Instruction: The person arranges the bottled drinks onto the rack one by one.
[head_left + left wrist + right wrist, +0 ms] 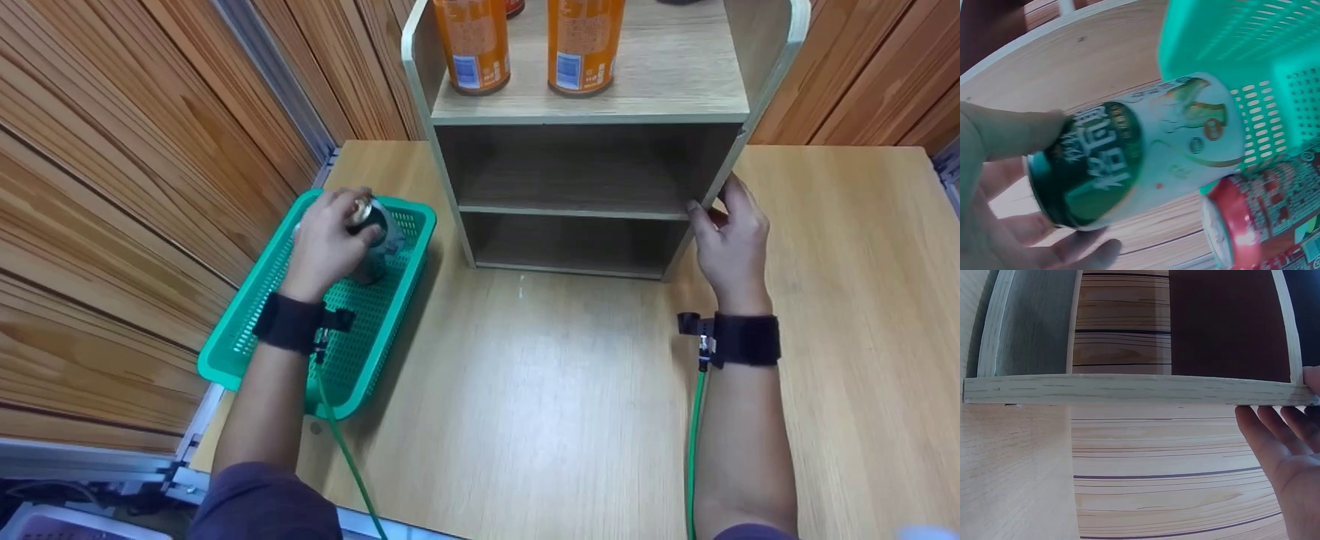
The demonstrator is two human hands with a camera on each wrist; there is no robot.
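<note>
My left hand reaches into the green plastic basket and grips a green-and-white drink can. In the left wrist view, the thumb lies over the can and the fingers curl beneath it. A red can lies beside it against the basket wall. My right hand rests at the right side panel of the wooden shelf unit, thumb at the front edge. In the right wrist view, its straight fingers lie just beside the panel edge.
Two orange cans stand on the shelf unit's top board. Its two lower compartments show nothing inside. The light wooden table runs in front of the shelf unit. A wood-panelled wall borders the left and back.
</note>
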